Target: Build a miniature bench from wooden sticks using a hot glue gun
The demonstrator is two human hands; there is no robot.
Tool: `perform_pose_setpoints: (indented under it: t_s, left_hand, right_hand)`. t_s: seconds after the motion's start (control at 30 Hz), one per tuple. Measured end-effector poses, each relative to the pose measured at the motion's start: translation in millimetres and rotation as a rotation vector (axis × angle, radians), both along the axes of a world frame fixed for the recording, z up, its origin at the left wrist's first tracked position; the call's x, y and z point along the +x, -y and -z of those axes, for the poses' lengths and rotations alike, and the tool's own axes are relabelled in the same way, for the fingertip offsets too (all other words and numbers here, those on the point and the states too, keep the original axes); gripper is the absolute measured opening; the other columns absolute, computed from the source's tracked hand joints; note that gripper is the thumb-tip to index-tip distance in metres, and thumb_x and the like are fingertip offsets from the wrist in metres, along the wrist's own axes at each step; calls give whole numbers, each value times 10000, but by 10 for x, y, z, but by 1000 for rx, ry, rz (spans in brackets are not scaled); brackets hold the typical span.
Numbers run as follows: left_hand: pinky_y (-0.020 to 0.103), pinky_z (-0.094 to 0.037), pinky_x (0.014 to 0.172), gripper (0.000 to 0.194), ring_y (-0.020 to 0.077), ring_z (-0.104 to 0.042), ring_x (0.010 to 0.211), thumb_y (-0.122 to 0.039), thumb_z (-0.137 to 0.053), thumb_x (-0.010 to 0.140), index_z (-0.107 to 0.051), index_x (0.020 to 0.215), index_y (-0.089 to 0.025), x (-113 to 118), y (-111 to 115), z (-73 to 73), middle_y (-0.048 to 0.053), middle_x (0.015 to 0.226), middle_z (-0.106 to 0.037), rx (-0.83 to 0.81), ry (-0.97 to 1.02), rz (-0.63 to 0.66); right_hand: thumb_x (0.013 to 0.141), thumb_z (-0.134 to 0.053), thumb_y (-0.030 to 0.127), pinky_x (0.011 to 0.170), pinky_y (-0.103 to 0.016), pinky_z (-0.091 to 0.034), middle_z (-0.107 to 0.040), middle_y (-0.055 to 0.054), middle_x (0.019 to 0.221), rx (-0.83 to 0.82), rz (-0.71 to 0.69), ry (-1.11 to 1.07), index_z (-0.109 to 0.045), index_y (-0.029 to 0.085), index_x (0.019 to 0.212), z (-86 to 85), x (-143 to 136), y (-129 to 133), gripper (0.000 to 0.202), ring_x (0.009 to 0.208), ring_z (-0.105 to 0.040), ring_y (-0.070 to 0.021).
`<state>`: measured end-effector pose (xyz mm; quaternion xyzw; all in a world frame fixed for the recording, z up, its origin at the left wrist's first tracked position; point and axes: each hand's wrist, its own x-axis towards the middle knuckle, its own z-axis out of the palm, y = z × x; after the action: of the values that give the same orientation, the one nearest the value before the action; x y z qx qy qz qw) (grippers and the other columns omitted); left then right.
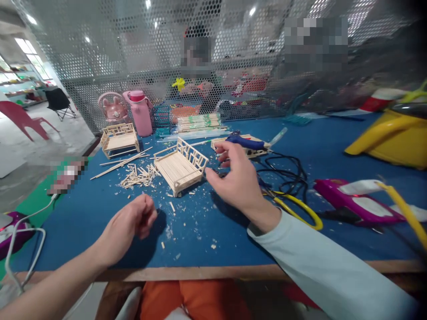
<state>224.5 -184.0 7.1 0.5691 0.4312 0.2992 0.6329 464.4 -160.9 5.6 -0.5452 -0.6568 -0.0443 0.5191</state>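
Nearest the wooden front edge of the blue felt-covered tabletop [100,249], the left hand [131,222] is seen curled into a loose fist, its fingers closed on nothing that can be made out. Further in, the right hand [238,180] is held above the cloth with fingers spread and empty, just beside a miniature bench [180,165] built of pale, thin wooden sticks with a lattice back. Splinters and offcuts [138,175] are scattered left of it. Bare cloth is left between the two hands. Behind, a blue glue gun [245,142] is laid on a third stick frame [248,149], and a second finished bench [119,138] is set by a pink bottle [140,113].
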Motion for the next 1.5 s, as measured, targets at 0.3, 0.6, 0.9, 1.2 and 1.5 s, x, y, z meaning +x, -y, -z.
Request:
perform_pose_setpoints:
  t_s: [0.3, 0.6, 0.9, 1.2, 1.5]
  left_hand:
    - [182, -381, 424, 426, 66, -486, 420, -565, -602, 734, -531, 754, -145, 303, -31, -36, -12, 563, -570, -153, 103, 216]
    - [163, -342, 348, 599, 59, -452, 330, -725, -478, 700, -518, 586, -139, 443, -88, -88, -4, 426, -535, 55, -52, 269]
    - [182, -318, 340, 582, 72, -420, 320, -716, -399, 748, -461, 554, -171, 518, -145, -61, -8, 405, -504, 66, 13, 258]
    - [175, -339, 416, 214, 65, -429, 431, -354, -528, 822, -533, 710, -172, 412, -139, 31, -38, 534, -528, 279, -15, 80]
    - [151, -327, 357, 242, 49, -434, 360, -329, -464, 843, -483, 662, -169, 425, -128, 37, -43, 499, -527, 133, -1, 75]
  right_hand:
    - [847, -548, 149, 715, -261, -470, -698, -44, 800, 4, -690, 159, -656, 147, 932, -9, -266, 290, 137, 750, -620, -123]
    - [780, -644, 152, 624, -196, -490, -700, -22, 732, -276, -772, -219, -715, 173, 787, -41, -236, 296, 74, 660, -636, -99]
    - [727, -693, 155, 631, -214, -491, -693, -10, 699, -258, -644, -244, -675, 162, 693, -56, -208, 288, 39, 643, -631, -105]
    - [733, -688, 157, 627, -217, -487, -705, -7, 691, -194, -561, -135, -686, 174, 700, -12, -225, 279, 38, 638, -629, -107]
    - [763, -654, 123, 651, -201, -486, -726, 3, 738, -174, -627, -12, -702, 180, 794, 6, -231, 259, 81, 661, -641, -94]
